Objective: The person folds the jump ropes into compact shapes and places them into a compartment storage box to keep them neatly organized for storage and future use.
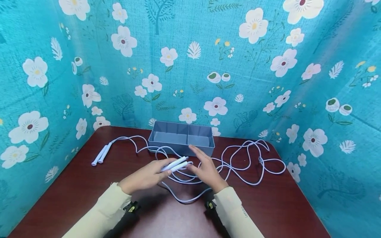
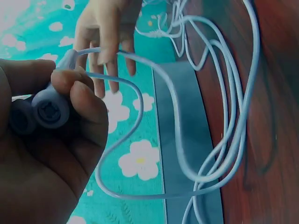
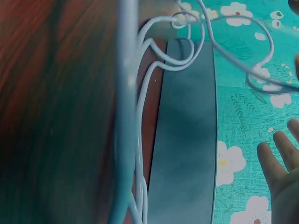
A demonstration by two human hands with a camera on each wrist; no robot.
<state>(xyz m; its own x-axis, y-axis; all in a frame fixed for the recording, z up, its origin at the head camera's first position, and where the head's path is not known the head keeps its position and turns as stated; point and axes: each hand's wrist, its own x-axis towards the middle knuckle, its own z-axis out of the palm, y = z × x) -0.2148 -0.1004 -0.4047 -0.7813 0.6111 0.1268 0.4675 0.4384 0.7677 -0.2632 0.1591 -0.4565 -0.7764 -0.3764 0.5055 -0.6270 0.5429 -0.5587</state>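
Note:
My left hand [image 1: 148, 177] grips two white jump rope handles [image 1: 175, 164] side by side, lifted over the middle of the table. The handles' round ends [image 2: 50, 109] face the camera in the left wrist view. From their tips a pale cord [image 2: 175, 112] loops down toward the table. My right hand [image 1: 206, 170] is just right of the handle tips, its fingers extended and spread. Loose fingers [image 3: 270, 163] show at the edge of the right wrist view, with the cord passing above them.
Behind the hands stands a grey two-compartment box [image 1: 205, 151]. A second pair of white handles [image 1: 102, 154] lies at the table's left. Tangled cord [image 1: 257, 181] spreads over the right side of the dark red table [image 1: 268, 211]. A floral turquoise cloth [image 1: 184, 92] surrounds the table.

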